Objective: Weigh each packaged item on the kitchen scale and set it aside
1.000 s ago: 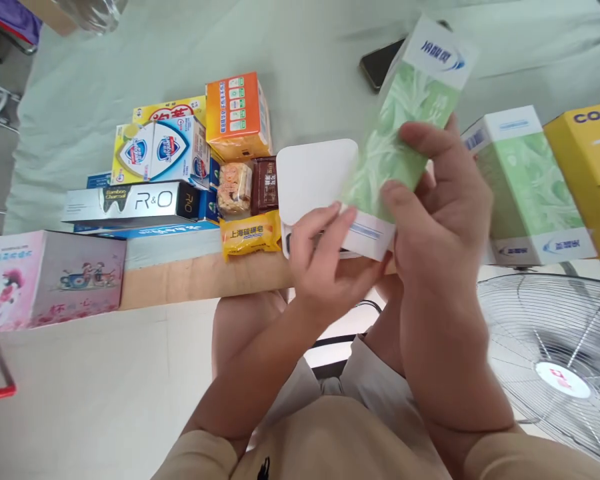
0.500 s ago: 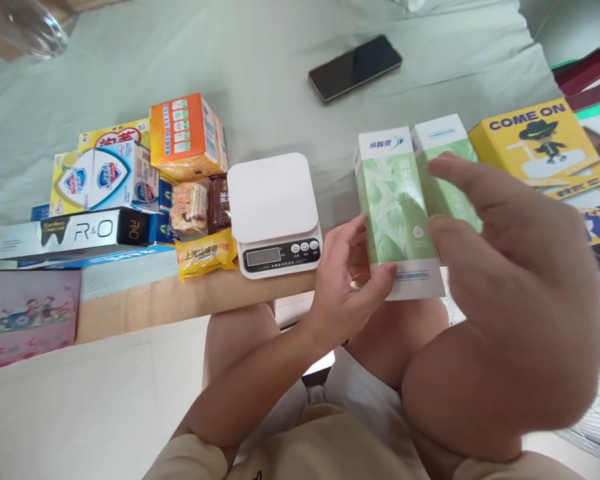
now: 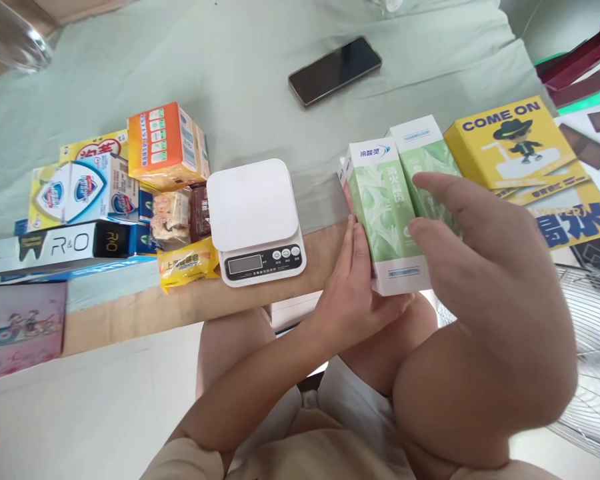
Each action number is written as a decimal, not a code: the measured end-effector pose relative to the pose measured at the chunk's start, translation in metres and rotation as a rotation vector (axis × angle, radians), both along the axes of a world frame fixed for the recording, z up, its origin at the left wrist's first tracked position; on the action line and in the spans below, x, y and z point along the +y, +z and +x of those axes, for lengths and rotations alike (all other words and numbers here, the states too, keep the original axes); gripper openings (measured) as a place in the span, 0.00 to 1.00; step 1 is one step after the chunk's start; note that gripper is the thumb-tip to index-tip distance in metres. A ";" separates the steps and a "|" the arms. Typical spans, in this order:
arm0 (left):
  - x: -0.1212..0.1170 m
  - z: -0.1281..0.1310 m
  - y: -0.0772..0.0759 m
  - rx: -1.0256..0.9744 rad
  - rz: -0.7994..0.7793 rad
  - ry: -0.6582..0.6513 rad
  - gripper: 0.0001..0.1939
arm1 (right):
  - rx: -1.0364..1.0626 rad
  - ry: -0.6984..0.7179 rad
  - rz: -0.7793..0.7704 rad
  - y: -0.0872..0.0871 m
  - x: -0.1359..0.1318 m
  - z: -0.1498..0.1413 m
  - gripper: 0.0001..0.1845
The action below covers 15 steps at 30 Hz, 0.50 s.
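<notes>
A green-and-white carton [image 3: 385,213] lies at the table's near edge, side by side with a second green carton [image 3: 420,150]. My left hand [image 3: 353,287] rests with fingers stretched flat against the first carton's left side and near end. My right hand [image 3: 480,287] hovers close to the camera over both cartons, fingers spread and holding nothing. A white kitchen scale [image 3: 253,207] stands just left of the cartons.
A dark phone [image 3: 335,70] lies on the pale green cloth behind. Right: a yellow "COME ON" box [image 3: 505,143]. Left: an orange box [image 3: 163,140], soap boxes [image 3: 80,190], an R&O box [image 3: 65,243], a yellow packet [image 3: 187,263], a pink box [image 3: 20,330]. A fan [image 3: 595,347] stands lower right.
The green carton, held up in both hands a second ago, now lies on the table beside the other one. My right hand has let go; my left hand has flattened against its side.
</notes>
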<state>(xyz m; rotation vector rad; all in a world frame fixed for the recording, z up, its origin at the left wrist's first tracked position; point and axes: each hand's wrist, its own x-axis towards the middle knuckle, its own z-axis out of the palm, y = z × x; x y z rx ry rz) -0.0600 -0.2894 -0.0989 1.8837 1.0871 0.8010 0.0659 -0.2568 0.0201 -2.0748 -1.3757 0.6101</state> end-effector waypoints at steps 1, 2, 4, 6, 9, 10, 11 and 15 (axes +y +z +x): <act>0.000 0.003 -0.001 0.012 0.013 0.017 0.62 | 0.000 0.001 -0.003 0.000 0.001 0.000 0.29; 0.000 0.006 -0.002 0.023 0.026 0.045 0.61 | -0.005 -0.002 0.003 0.000 0.003 -0.001 0.29; 0.001 0.014 -0.005 0.050 0.059 0.097 0.62 | -0.020 -0.012 0.010 -0.001 0.004 0.000 0.31; 0.001 0.021 -0.007 0.087 0.111 0.126 0.62 | -0.026 -0.020 0.002 -0.003 0.005 0.002 0.32; 0.000 0.029 -0.009 0.145 0.174 0.157 0.59 | -0.027 -0.006 0.008 -0.006 0.006 0.006 0.32; 0.000 0.030 -0.010 0.155 0.188 0.171 0.58 | -0.020 0.004 0.021 -0.007 0.006 0.008 0.32; 0.000 0.031 -0.010 0.158 0.199 0.186 0.58 | -0.011 0.015 0.033 -0.008 0.006 0.008 0.32; 0.001 0.032 -0.011 0.155 0.226 0.226 0.56 | -0.002 0.005 0.036 -0.008 0.009 0.008 0.30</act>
